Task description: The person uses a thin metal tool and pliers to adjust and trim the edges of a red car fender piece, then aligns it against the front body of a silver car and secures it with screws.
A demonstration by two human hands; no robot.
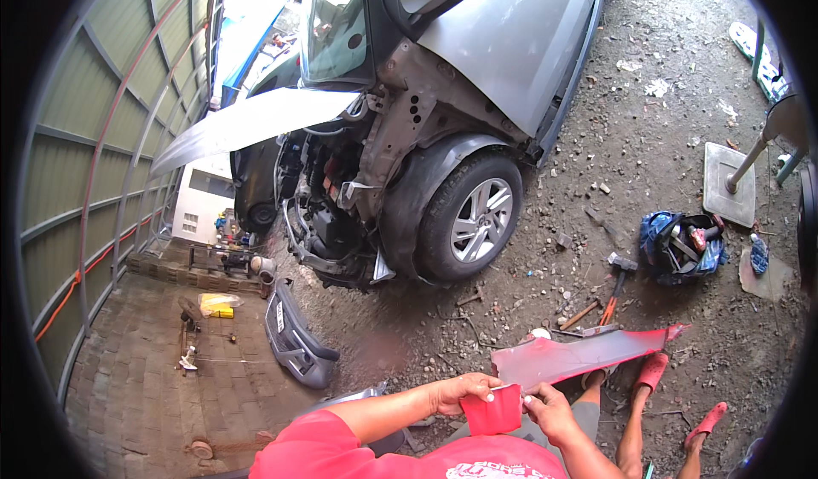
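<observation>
My left hand point(469, 391) pinches the upper left edge of a small red sheet or cloth point(492, 416), held above my lap. My right hand point(545, 409) grips its right side with thumb and fingers. Just beyond them lies a long detached panel point(579, 355), grey with red edges, its left end behind the hands. Bare legs in red clogs point(650, 372) show at the lower right; I cannot tell whether they are all mine.
A grey car point(511, 27) with its front stripped stands ahead, its wheel point(467, 215) facing me. A bumper point(294, 338) lies at left. Hammers point(615, 279), a blue tool bag point(682, 249) and a post stand point(727, 189) are on the gravel at right.
</observation>
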